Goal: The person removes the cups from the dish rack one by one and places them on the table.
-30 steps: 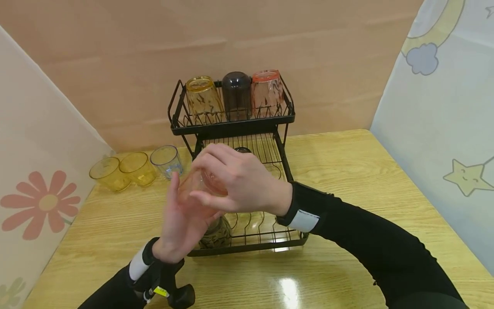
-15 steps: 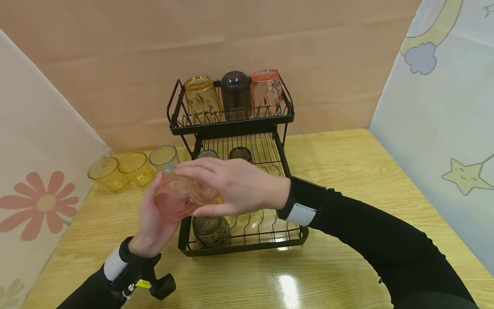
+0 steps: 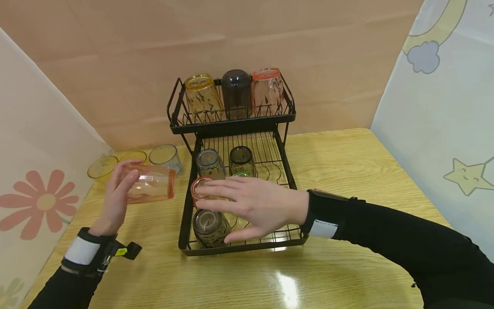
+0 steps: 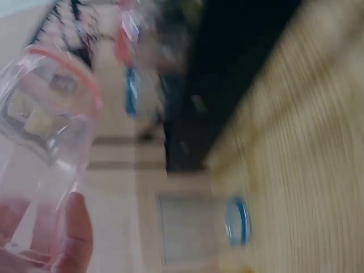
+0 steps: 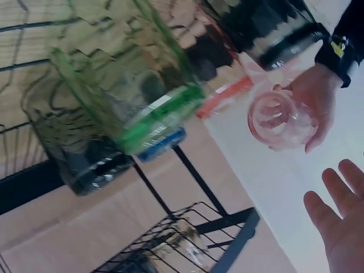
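Note:
My left hand (image 3: 113,199) grips a clear pink glass (image 3: 152,184) around its left end, left of the black two-tier dish rack (image 3: 247,247). The glass lies sideways in the air, its red-tinted end toward the rack. Over the lower tier my right hand (image 3: 251,204) hovers with fingers straight, holding nothing. Beneath or beside it stand a red-rimmed glass (image 3: 199,189), a grey glass (image 3: 210,227) and a mostly hidden green glass (image 5: 131,85). Behind them are a blue-tinted glass (image 3: 210,162) and a dark glass (image 3: 242,159). The left wrist view is blurred.
On the upper tier stand an amber glass (image 3: 203,101), a dark smooth glass (image 3: 236,94) and a pink glass (image 3: 267,94). Left of the rack, two yellow glasses (image 3: 102,168) and a blue-rimmed glass (image 3: 166,158) rest on the wooden table (image 3: 339,171).
Both hands were at the pink glass. My right hand has come off it and moved down and right over the lower tier; my left hand has carried the glass left.

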{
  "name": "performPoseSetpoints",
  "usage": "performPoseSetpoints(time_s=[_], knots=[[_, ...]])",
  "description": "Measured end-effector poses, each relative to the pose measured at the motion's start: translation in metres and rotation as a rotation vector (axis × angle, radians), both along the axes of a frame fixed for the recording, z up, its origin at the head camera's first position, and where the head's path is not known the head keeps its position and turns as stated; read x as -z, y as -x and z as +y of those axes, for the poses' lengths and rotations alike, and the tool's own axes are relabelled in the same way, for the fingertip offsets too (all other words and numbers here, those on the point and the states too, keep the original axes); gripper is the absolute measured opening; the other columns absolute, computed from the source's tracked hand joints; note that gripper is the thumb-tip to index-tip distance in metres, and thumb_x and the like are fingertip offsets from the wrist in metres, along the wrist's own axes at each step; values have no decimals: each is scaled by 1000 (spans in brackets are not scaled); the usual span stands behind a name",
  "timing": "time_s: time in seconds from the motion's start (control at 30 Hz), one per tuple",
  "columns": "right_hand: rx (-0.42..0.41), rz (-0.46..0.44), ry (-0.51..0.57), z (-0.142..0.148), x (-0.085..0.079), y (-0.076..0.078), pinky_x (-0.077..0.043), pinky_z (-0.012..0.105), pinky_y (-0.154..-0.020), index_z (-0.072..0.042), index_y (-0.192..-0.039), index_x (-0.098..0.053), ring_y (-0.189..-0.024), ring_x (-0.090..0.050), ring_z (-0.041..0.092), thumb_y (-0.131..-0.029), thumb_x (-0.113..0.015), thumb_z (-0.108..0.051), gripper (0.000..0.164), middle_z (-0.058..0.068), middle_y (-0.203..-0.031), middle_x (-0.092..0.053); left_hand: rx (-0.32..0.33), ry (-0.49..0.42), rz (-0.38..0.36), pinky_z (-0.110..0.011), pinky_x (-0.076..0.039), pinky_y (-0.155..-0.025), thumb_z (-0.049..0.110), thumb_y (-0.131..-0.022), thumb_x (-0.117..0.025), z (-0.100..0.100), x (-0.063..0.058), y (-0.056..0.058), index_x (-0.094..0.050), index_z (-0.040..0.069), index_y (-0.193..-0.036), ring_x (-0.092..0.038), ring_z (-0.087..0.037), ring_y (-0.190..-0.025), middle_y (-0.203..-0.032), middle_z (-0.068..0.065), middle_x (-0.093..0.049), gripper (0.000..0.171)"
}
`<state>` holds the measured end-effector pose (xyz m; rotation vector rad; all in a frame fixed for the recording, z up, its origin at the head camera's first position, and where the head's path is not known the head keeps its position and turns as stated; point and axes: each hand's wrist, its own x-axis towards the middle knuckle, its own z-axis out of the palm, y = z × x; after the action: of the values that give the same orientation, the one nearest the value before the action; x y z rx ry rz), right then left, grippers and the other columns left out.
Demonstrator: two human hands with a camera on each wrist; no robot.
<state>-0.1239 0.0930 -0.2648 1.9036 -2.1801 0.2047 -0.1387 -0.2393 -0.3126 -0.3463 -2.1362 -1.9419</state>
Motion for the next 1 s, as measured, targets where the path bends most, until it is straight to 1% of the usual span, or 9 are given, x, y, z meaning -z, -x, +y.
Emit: performPoseSetpoints(time_s=[0.07,0.13,0.2,0.27,0.43,0.53,0.63,0.73,1.0], knots=[[23,3,-22,3,4,1,-16,37,-115,-7,-150,-34,-144,-22,26,-95,-51,-56,76,14,-155,-29,-29,179,-5,-22,-35,-84,15,-102,-48,-8,3,6,-54,12,-127,-51,-10,-97,-108,7,-56,25],[46,8,-48,6,9,3,-16,38,-115,-7,-151,-33,-143,-23,27,-95,-50,-57,77,14,-156,-28,-34,361,-32,-23,-37,-81,17,-102,-49,-15,7,10,-50,9,-132,-50,-12,-96,-112,5,-54,31],[60,17,-70,8,16,6,-16,40,-115,-8,-150,-33,-143,-25,29,-95,-49,-58,76,15,-155,-28,-24,509,-64,-24,-40,-76,23,-102,-51,-19,10,15,-45,8,-136,-48,-15,-99,-118,-1,-52,38],[74,28,-89,11,23,10,-18,42,-115,-8,-150,-33,-142,-26,30,-95,-49,-58,76,15,-155,-29,-11,623,-83,-30,-43,-74,28,-101,-55,-21,13,21,-42,5,-139,-48,-22,-103,-124,-9,-49,46],[99,41,-118,17,38,18,-23,46,-113,-7,-149,-34,-141,-28,31,-95,-49,-57,75,17,-154,-29,-31,912,-29,-52,-48,-71,42,-94,-63,-18,18,35,-46,6,-138,-54,-40,-105,-125,-20,-50,59],[116,39,-129,21,45,24,-25,47,-112,-6,-149,-35,-140,-29,32,-95,-50,-56,76,17,-154,-29,-52,1073,26,-49,-49,-60,48,-89,-66,-13,23,41,-50,9,-134,-58,-40,-94,-120,-20,-52,61],[142,39,-135,23,48,30,-24,46,-112,-6,-149,-34,-140,-29,32,-95,-50,-56,76,17,-154,-29,-53,1173,57,-38,-43,-47,50,-87,-67,-10,28,47,-53,11,-130,-57,-35,-80,-112,-19,-53,60],[164,38,-124,25,48,37,-26,47,-112,-6,-149,-35,-140,-29,33,-95,-50,-57,76,17,-154,-29,-53,1246,85,-34,-39,-43,50,-86,-68,-9,34,53,-55,11,-128,-54,-33,-77,-104,-19,-53,59],[213,2,-86,20,43,52,-28,48,-111,-7,-150,-34,-140,-29,34,-95,-51,-56,76,18,-154,-28,-29,1271,88,-54,-48,-54,50,-86,-66,-7,46,61,-55,13,-123,-54,-47,-96,-118,-24,-52,53]])
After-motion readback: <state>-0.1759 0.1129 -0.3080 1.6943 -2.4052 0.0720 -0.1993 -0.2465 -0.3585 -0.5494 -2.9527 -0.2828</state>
